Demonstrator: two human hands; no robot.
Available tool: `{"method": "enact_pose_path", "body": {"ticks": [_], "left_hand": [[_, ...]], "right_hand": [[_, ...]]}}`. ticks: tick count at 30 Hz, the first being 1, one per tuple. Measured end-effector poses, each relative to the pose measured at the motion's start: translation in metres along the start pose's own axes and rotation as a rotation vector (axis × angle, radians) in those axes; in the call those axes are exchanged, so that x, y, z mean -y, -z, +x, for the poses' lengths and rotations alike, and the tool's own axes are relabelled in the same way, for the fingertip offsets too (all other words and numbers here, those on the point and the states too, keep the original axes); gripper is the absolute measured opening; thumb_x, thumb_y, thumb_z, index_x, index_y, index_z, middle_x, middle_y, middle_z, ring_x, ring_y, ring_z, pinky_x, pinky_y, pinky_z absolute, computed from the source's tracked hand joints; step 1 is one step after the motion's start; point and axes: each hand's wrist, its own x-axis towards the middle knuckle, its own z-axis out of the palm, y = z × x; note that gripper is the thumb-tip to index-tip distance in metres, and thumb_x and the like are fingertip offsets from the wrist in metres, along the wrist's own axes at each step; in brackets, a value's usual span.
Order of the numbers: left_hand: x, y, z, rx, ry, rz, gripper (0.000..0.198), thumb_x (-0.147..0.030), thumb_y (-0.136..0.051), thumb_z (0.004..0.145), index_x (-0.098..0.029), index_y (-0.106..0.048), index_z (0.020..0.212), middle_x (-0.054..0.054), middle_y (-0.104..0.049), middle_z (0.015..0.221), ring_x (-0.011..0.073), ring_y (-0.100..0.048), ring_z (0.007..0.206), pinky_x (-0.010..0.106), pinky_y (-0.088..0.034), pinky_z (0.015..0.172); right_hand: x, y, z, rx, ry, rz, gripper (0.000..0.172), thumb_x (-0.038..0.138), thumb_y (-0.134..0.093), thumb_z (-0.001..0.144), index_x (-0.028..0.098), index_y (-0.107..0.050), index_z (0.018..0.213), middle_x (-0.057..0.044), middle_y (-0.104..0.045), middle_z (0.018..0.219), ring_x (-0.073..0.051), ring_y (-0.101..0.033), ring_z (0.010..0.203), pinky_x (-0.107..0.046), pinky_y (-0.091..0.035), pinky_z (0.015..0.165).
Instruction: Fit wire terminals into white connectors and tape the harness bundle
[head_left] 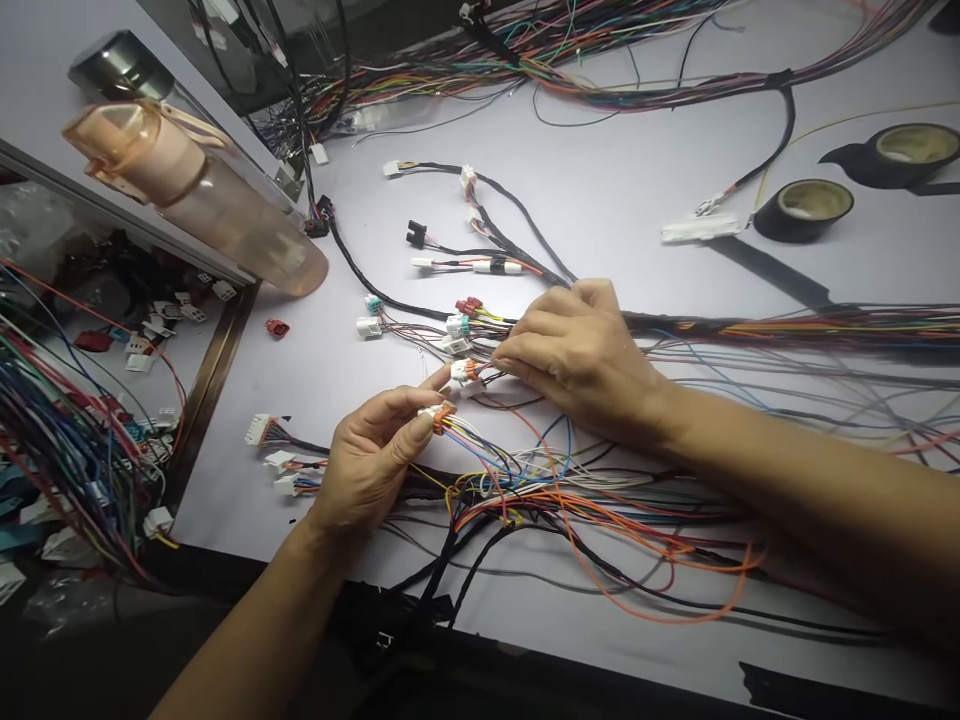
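Between the thumb and fingers of my left hand point(375, 445) is a white and orange wire connector point(436, 417), with several coloured wires running from it to the right. My right hand point(581, 355) is closed in a pinch on wires point(489, 368) just behind a second white and orange connector point(465, 371). That second connector lies just above my left fingertips. Close by are a white and teal connector point(457, 325) and a red connector point(470, 306) on the same bundle. A loose wire bundle point(540, 490) spreads below both hands.
A peach water bottle point(240, 215) lies tilted at the left. Two black tape rolls, one nearer point(804, 210), rest at the right. A thick harness point(600, 90) crosses the back. Coloured wires point(67, 440) hang over a lower bin at left. A loose red connector point(277, 328) is on the table.
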Motion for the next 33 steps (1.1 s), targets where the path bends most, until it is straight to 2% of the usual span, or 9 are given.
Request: {"method": "enact_pose_path", "body": {"ticks": [7, 19, 26, 33], "left_hand": [[0.0012, -0.0006, 0.0010, -0.010, 0.018, 0.016, 0.012, -0.018, -0.070, 0.081, -0.022, -0.074, 0.090, 0.004, -0.075, 0.094, 0.0240, -0.058, 0.121, 0.038, -0.043, 0.107], [0.0006, 0.0000, 0.0032, -0.018, 0.071, -0.004, 0.011, -0.021, -0.070, 0.081, -0.022, -0.075, 0.091, 0.006, -0.074, 0.109, 0.0205, -0.065, 0.110, 0.031, -0.046, 0.103], [-0.0012, -0.0018, 0.0050, -0.038, 0.074, -0.013, 0.011, -0.024, -0.073, 0.079, -0.021, -0.076, 0.088, 0.003, -0.077, 0.092, 0.0160, -0.070, 0.095, 0.026, -0.051, 0.094], [-0.0019, -0.0011, 0.0054, -0.066, 0.093, -0.010, 0.012, -0.027, -0.076, 0.075, -0.022, -0.076, 0.086, 0.003, -0.077, 0.090, 0.0145, -0.070, 0.091, 0.023, -0.052, 0.090]], "right_hand": [[-0.0013, -0.0006, 0.0009, 0.037, 0.004, -0.005, 0.032, 0.028, -0.042, 0.098, 0.023, -0.067, 0.079, -0.001, -0.065, 0.078, -0.019, -0.047, 0.085, -0.042, -0.023, 0.084], [-0.0033, -0.0010, 0.0027, 0.033, 0.015, -0.005, 0.039, 0.031, -0.037, 0.100, 0.021, -0.069, 0.080, -0.002, -0.066, 0.078, -0.017, -0.045, 0.084, -0.039, -0.021, 0.080], [-0.0038, -0.0027, 0.0028, 0.028, 0.011, 0.005, 0.038, 0.034, -0.040, 0.100, 0.020, -0.068, 0.077, 0.000, -0.066, 0.075, -0.017, -0.045, 0.080, -0.038, -0.020, 0.080], [-0.0042, -0.0023, 0.0036, 0.026, 0.017, 0.016, 0.037, 0.033, -0.041, 0.099, 0.020, -0.067, 0.076, 0.000, -0.065, 0.075, -0.016, -0.043, 0.078, -0.037, -0.020, 0.079]]}}
